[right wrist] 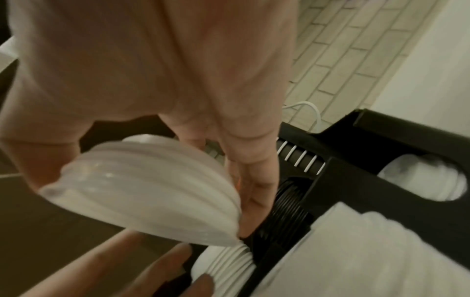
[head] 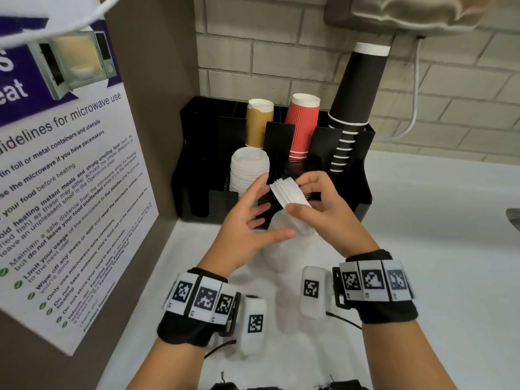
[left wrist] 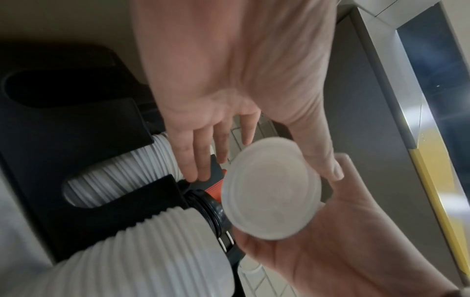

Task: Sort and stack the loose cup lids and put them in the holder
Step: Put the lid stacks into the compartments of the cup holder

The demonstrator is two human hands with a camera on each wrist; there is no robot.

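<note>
Right hand (head: 320, 204) curled round a small stack of white lids (head: 289, 194), thumb below and fingers above, stack tilted on edge in the air just in front of the black holder (head: 363, 170). From the left wrist view, the same stack (left wrist: 272, 188) seen flat-on as a translucent white disc, cradled in the right palm with the fingertips (left wrist: 335, 170) over its far rim. From the right wrist view, ridged edges of the stack (right wrist: 152, 186) fanned slightly, not fully squared. Left hand (head: 244, 220) spread wide, fingers straight, gripping nothing, palm turned toward the stack and just beside its left end; whether the fingertips touch the lids cannot be told. Behind the left hand, a tall column of white lids (head: 249, 170) seated in the holder's front left compartment. In the middle front compartment, a short stack of black lids (right wrist: 289, 203), largely hidden by the hands in the head view. Along the holder's back row, 3 cup stacks standing upside down: tan cups (head: 259, 122) at left, red ribbed cups (head: 304, 125) in the middle, black cups (head: 354, 99) at right, leaning toward the brick wall (head: 267, 52). More white lids (head: 284, 249) lying on the white counter (head: 436, 249) under the wrists, blurred. Microwave guidelines poster (head: 70, 178) on the panel at left. Marker bands on both wrists (head: 202, 296).
</note>
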